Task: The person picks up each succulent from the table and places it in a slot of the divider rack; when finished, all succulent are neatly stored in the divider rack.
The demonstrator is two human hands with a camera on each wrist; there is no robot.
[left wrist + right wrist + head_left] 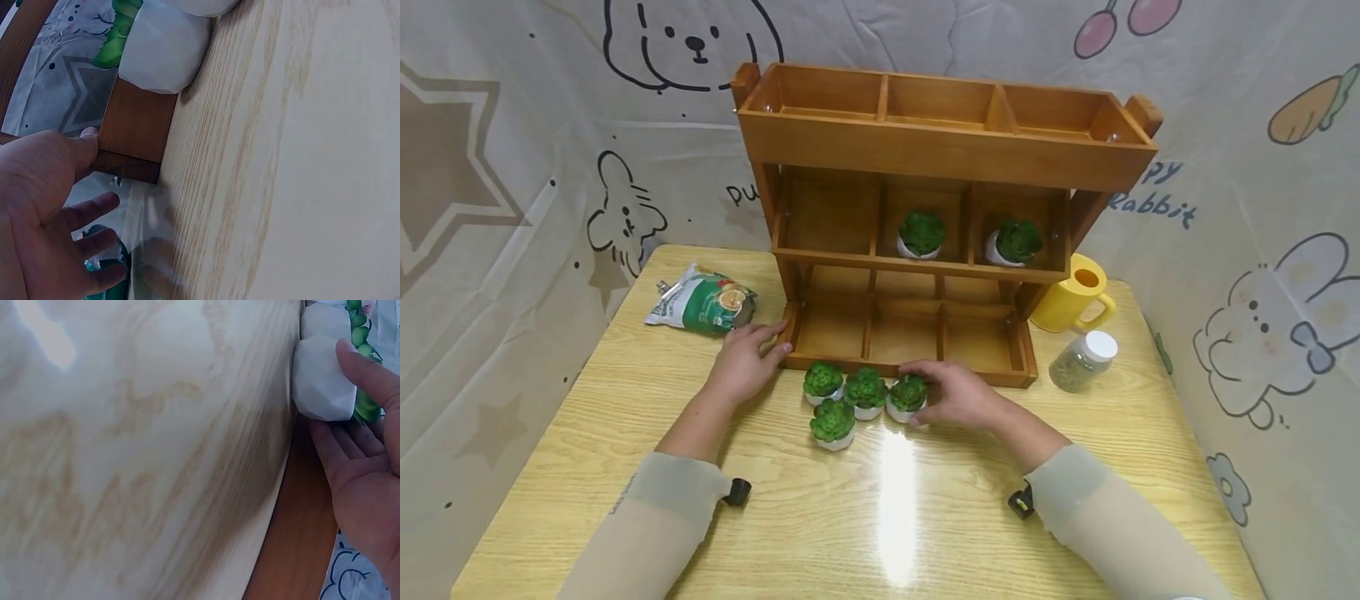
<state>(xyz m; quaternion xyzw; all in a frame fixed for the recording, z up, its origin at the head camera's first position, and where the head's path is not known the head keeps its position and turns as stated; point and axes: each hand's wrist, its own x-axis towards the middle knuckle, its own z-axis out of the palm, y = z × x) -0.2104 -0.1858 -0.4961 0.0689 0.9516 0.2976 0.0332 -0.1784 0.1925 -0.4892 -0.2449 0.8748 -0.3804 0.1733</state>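
Observation:
Near the front of a wooden three-tier shelf (947, 162), my right hand (958, 396) holds a small potted succulent (907, 393), thumb on the near side and fingers behind. The right wrist view shows this hand (369, 462) around the faceted white pot (322, 381). My left hand (747, 362) touches the shelf's lower left corner; in the left wrist view its other fingers (94, 211) are extended beside the wooden end (134, 125). Three more potted succulents (866, 390) stand close together on the table, left of the held one.
Two succulents (921, 234) (1017, 242) sit in the middle tier's centre and right compartments. A green-and-white bag (707, 302) lies left of the shelf. To its right stand a yellow watering can (1066, 302) and a white-lidded jar (1081, 363). Printed cloth surrounds the table (820, 517).

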